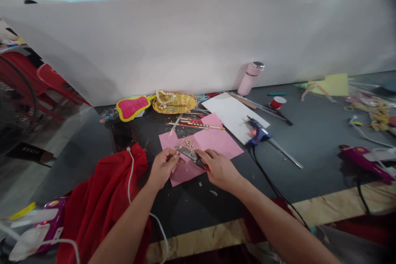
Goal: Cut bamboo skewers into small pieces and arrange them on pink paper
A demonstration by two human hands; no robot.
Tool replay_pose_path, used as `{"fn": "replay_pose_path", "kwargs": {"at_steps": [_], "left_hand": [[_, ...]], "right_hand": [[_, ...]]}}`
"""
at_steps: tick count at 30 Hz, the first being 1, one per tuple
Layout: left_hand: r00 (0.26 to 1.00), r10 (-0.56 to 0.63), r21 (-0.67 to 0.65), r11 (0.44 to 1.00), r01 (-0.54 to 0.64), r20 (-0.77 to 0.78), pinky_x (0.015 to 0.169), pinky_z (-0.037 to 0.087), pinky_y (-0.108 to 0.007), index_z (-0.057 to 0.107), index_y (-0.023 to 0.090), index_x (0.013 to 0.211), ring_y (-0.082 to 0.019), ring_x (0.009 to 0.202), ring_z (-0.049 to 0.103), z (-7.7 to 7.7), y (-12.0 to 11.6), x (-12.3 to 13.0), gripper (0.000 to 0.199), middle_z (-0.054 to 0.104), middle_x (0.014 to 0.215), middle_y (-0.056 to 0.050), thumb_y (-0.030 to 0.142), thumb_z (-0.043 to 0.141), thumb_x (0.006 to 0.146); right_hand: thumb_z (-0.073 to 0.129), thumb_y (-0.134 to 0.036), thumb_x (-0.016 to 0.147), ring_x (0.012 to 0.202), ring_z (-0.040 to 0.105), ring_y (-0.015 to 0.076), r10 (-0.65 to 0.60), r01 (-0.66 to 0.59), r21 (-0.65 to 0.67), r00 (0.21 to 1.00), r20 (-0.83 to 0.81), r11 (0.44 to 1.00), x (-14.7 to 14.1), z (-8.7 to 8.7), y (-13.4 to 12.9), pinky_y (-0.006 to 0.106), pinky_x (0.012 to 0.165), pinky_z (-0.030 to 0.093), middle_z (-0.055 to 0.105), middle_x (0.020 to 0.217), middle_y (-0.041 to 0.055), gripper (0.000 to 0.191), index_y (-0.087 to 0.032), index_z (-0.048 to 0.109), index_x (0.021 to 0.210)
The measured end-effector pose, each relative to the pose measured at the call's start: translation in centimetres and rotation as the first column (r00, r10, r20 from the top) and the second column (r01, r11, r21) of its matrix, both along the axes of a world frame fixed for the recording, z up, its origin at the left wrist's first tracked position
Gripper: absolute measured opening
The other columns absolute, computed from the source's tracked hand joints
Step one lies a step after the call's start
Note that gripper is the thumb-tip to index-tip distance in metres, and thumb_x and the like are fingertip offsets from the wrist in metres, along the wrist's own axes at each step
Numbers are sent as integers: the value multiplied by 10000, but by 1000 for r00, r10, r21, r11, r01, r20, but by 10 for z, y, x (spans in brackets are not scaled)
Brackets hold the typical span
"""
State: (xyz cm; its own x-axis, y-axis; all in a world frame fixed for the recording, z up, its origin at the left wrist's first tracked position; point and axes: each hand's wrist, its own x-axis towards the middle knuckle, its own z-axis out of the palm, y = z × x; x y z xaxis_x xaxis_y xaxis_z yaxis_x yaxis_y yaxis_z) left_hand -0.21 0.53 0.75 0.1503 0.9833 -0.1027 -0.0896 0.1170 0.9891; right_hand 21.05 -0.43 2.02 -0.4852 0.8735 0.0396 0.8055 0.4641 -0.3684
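Note:
My right hand is closed around the dark and red handles of a pair of scissors. Their metal blades point left, toward my other hand. My left hand is pinched beside the blade tips; what sits between thumb and fingers is too small to make out. Just beyond the blades, a small heap of pale cut pieces lies on pink paper. The paper spreads out under both hands on the dark table.
Behind the paper are patterned sticks and a yellow wicker basket. To the right, a blue glue gun rests on white paper, its cord trailing forward. A pink bottle stands by the white partition. Red cloth covers the left front edge.

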Motion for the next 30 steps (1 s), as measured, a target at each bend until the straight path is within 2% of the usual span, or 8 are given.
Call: {"fn": "replay_pose_path", "kwargs": {"at_steps": [5,10,19,24,30], "left_hand": [[988,-125,-85,987,133,95,368,182,-173,472,153,713,-11,341,285,-1,1,-7,325,665,624,-34,419,655,748],[972,-175,-152,968,199,158,351,121,-163,486,144,739,5,319,231,-3,2,-10,309,663,585,-42,402,656,753],[984,-93,-157,981,117,152,352,130,-162,467,153,718,4,322,255,-1,1,-4,343,648,583,-21,423,677,726],[986,-83,-106,989,100,147,375,182,-166,481,147,701,-4,351,309,-1,1,-5,324,649,608,-24,404,675,736],[944,-240,-175,943,282,228,339,104,-164,503,140,735,8,305,215,0,1,-13,326,659,563,-55,411,685,730]], "right_hand": [[444,-23,728,1044,487,224,92,-91,18,995,-35,996,6,2,3,370,898,392,536,1120,110,639,-179,359,1341],[450,-39,744,1024,500,220,106,-105,22,993,-49,994,8,1,4,362,887,401,548,1096,105,601,-181,381,1324],[445,-40,751,914,546,197,32,-32,-18,999,15,999,0,3,-5,289,785,426,566,1018,77,606,-199,365,1330],[460,-49,748,971,526,209,37,-37,-2,999,23,999,0,2,-1,321,849,408,554,1071,90,598,-197,373,1322],[455,-43,722,1079,479,234,171,-168,41,982,-77,985,11,0,4,396,917,389,526,1181,123,630,-161,367,1334]]}}
